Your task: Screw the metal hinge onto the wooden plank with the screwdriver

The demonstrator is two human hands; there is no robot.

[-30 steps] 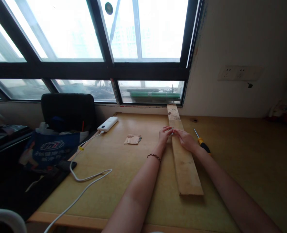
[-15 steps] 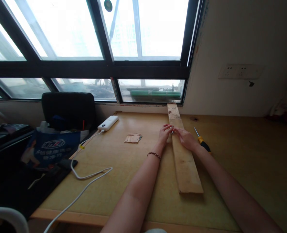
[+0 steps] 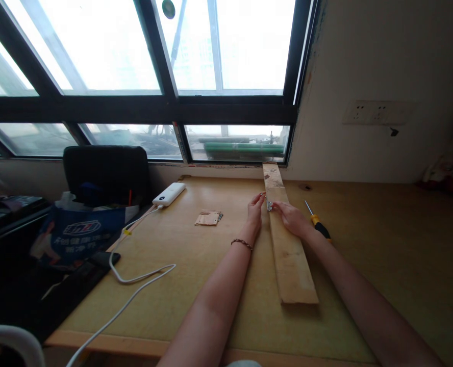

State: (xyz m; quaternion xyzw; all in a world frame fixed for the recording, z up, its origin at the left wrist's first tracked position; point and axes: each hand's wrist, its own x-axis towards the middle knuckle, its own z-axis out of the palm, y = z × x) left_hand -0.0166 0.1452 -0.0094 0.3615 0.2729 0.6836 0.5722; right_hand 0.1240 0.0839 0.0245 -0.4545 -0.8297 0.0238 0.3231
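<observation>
Two hands meet over the board at a small metal piece

The board (image 3: pixel 293 260) lies lengthwise on the tabletop (image 3: pixel 383 244), its near end short of the front edge and its far end, marked with dark stains, reaching the foot of the window (image 3: pixel 230 51). The metal piece (image 3: pixel 269 205) sits at the board's left edge, between the two hands. The right hand (image 3: pixel 292 218) comes in across the board from the right, and its fingers are together, clamped on the metal piece at their tips. The left hand (image 3: pixel 254 213) is just to the left of the board, wrist ringed by a thin bracelet (image 3: pixel 241 244); its fingers are pinched together on a tiny bit (image 3: pixel 263 193) – too small to make out – close to the far end of the metal piece.

Just right of the board, beside the right wrist, lies the screwdriver (image 3: pixel 317 222), its yellow and black handle toward the person and its shaft pointing away. Well to the left of the left hand, a flat tan packet (image 3: pixel 206 218) lies on the tabletop, with a few screws (image 3: pixel 220 217) at its right side. Farther left, at the tabletop's edge, rests a white power bank (image 3: pixel 170 194) – a white cable (image 3: pixel 148 290) runs from it in a loop toward the near edge. Beyond that edge stand a black chair (image 3: pixel 106 168) and a blue bag (image 3: pixel 83 232); sockets (image 3: pixel 377 113) are set in the wall on the right
</observation>
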